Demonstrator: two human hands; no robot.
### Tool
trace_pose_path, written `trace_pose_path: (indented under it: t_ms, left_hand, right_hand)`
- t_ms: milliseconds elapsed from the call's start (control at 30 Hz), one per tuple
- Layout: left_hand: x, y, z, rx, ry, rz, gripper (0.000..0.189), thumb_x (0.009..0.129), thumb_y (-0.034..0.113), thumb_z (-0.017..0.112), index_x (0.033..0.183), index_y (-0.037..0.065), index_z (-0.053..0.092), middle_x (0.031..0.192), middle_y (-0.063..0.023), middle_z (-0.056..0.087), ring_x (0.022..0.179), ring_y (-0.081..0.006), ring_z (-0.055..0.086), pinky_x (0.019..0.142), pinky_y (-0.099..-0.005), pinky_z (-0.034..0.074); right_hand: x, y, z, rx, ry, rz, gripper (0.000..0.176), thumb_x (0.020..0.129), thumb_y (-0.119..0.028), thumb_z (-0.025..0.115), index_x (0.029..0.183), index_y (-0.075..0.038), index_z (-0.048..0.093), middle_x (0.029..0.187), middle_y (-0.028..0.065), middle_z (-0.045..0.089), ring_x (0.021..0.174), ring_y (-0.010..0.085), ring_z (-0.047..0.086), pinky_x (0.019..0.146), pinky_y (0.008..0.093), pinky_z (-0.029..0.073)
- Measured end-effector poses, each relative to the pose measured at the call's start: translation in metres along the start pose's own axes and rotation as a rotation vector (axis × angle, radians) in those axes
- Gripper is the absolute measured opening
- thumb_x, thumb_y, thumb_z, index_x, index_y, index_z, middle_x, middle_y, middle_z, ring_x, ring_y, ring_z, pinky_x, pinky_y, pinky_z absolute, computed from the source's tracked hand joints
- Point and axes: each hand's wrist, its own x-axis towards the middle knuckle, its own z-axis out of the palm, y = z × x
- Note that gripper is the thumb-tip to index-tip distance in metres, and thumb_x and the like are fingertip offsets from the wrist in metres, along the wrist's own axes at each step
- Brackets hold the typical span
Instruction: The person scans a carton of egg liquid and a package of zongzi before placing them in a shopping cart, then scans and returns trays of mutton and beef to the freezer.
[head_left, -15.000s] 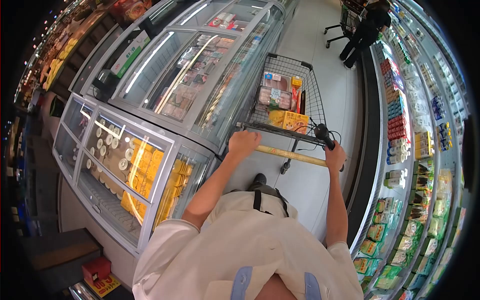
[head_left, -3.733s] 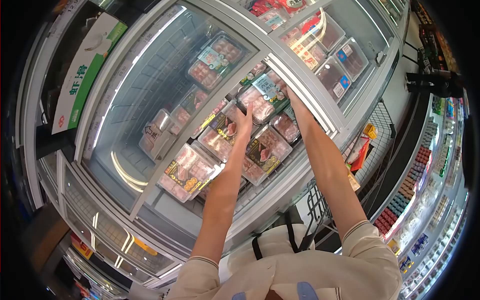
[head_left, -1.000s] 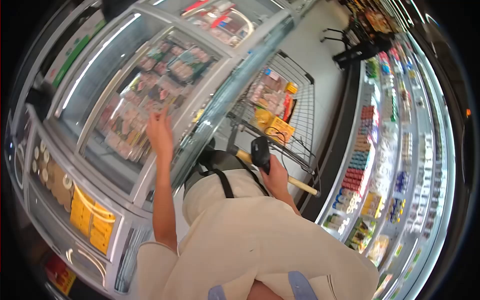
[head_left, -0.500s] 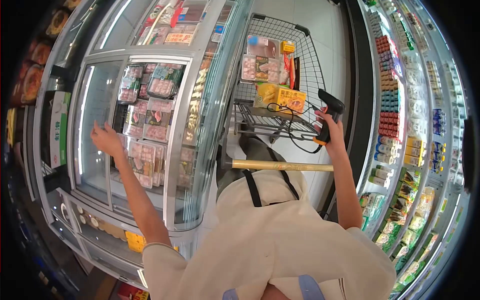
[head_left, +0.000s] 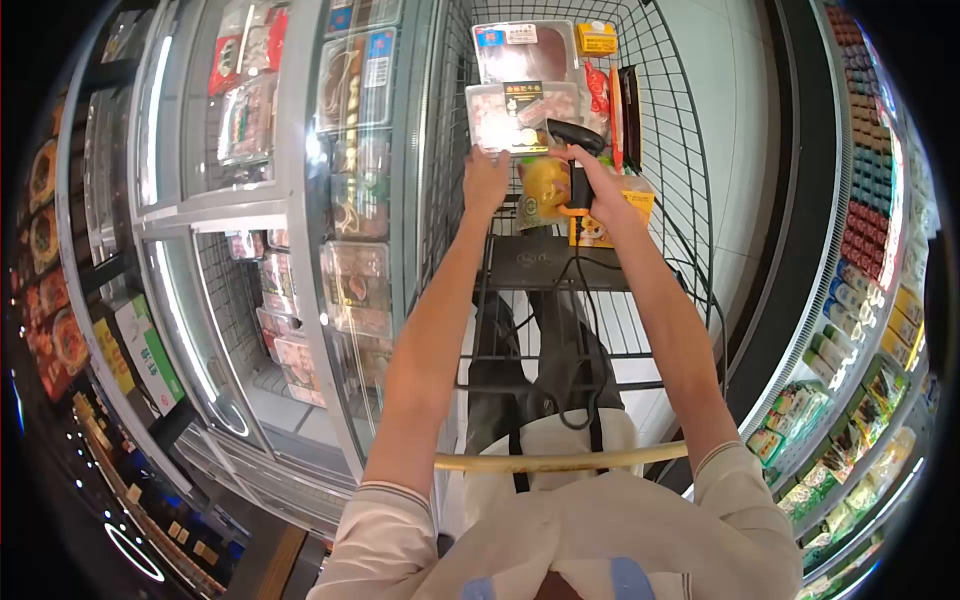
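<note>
Clutching the scanner [head_left: 571, 141], right hand [head_left: 603, 192] fully closed; left hand [head_left: 486, 181] curled on the meat tray [head_left: 510, 108].

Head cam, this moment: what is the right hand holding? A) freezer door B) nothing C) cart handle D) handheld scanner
D: the right hand has its fingers wrapped round the black handheld scanner inside the cart, pointed at the meat tray whose near edge the left hand touches.

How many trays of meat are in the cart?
2. The far tray sits at the cart's far end; the nearer tray lies just before it, the left hand touching its edge. More could hide underneath.
</note>
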Motion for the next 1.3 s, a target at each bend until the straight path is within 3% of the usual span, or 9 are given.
trace_pose_path:
  t_ms: [167,267,567,733,767,900,967,1100,1300]
  left_hand:
    - [0.055,-0.024,0.037,0.046,-0.062,-0.207,0.087,0.089,0.056,0.065,0.134,-0.015,0.042,0.135,-0.0335,0.048,0.129,-0.0463,0.047,0.107,-0.0511,0.039]
    - [0.075,-0.046,0.057,-0.118,0.007,-0.337,0.103,0.080,0.064,0.071,0.140,-0.014,0.039,0.142,-0.0315,0.043,0.133,-0.0463,0.044,0.110,-0.0502,0.037]
    - [0.070,-0.044,0.026,-0.430,-0.077,-0.332,0.078,0.079,0.043,0.085,0.133,0.000,0.047,0.103,-0.0051,0.059,0.092,-0.0129,0.056,0.076,-0.0296,0.046]
    - [0.054,-0.001,-0.011,-0.349,-0.207,-0.122,0.047,0.077,0.039,0.086,0.087,-0.001,0.063,0.070,-0.0026,0.061,0.064,-0.0141,0.056,0.061,-0.0321,0.046]
    - [0.038,0.015,-0.018,-0.236,-0.081,-0.058,0.045,0.079,0.039,0.084,0.078,-0.001,0.062,0.062,-0.0031,0.059,0.058,-0.0160,0.054,0.057,-0.0351,0.044]
    - [-0.040,0.063,-0.094,-0.261,0.027,-0.027,0.041,0.083,0.035,0.080,0.085,-0.002,0.065,0.064,-0.0056,0.061,0.058,-0.0139,0.053,0.056,-0.0353,0.042]
    - [-0.093,0.065,-0.137,-0.514,-0.020,-0.080,0.032,0.086,0.028,0.079,0.093,-0.002,0.067,0.069,-0.0029,0.064,0.061,-0.0086,0.051,0.056,-0.0320,0.040]
    - [-0.220,0.088,-0.244,-0.774,-0.087,-0.137,0.034,0.092,0.015,0.074,0.120,-0.001,0.065,0.104,-0.0035,0.072,0.087,-0.0087,0.065,0.077,-0.0254,0.052]
    - [-0.376,-0.019,-0.342,-0.910,-0.202,-0.160,0.052,0.088,0.007,0.076,0.134,-0.003,0.053,0.126,-0.0087,0.064,0.114,-0.0164,0.063,0.101,-0.0318,0.049]
  right_hand:
    - [0.050,-0.025,-0.011,-0.276,0.118,-0.001,0.042,0.080,-0.033,0.078,0.105,0.000,0.068,0.082,0.0022,0.064,0.077,0.0129,0.064,0.068,0.0271,0.055]
    - [0.084,-0.002,-0.019,-0.431,0.304,-0.219,0.043,0.078,-0.034,0.078,0.101,0.000,0.068,0.086,0.0070,0.068,0.081,0.0148,0.068,0.069,0.0280,0.053]
    - [0.099,0.002,-0.021,-0.324,0.231,-0.303,0.040,0.082,-0.030,0.078,0.109,-0.002,0.066,0.092,0.0030,0.066,0.079,0.0122,0.061,0.072,0.0280,0.050]
    - [0.068,-0.022,-0.017,-0.138,0.197,-0.132,0.041,0.079,-0.032,0.079,0.111,-0.009,0.067,0.090,-0.0015,0.061,0.080,0.0109,0.059,0.065,0.0302,0.050]
    - [0.051,-0.028,-0.011,-0.063,0.261,-0.100,0.042,0.078,-0.031,0.080,0.111,-0.010,0.064,0.097,0.0004,0.060,0.083,0.0120,0.060,0.066,0.0313,0.051]
    - [0.013,-0.026,-0.026,-0.023,0.216,-0.218,0.044,0.079,-0.027,0.078,0.113,-0.008,0.058,0.111,0.0043,0.058,0.096,0.0147,0.059,0.074,0.0313,0.052]
    - [-0.032,-0.040,-0.018,0.038,0.114,-0.197,0.028,0.084,-0.019,0.073,0.107,-0.008,0.061,0.101,0.0042,0.061,0.092,0.0159,0.062,0.083,0.0318,0.053]
    - [-0.139,-0.047,0.013,0.224,-0.197,-0.101,0.022,0.094,-0.022,0.070,0.106,-0.006,0.063,0.118,0.0106,0.068,0.102,0.0176,0.068,0.091,0.0327,0.057]
    - [-0.324,0.015,0.104,-0.078,-0.603,-0.301,0.053,0.084,-0.006,0.079,0.132,-0.004,0.056,0.130,0.0099,0.063,0.113,0.0195,0.064,0.094,0.0360,0.056]
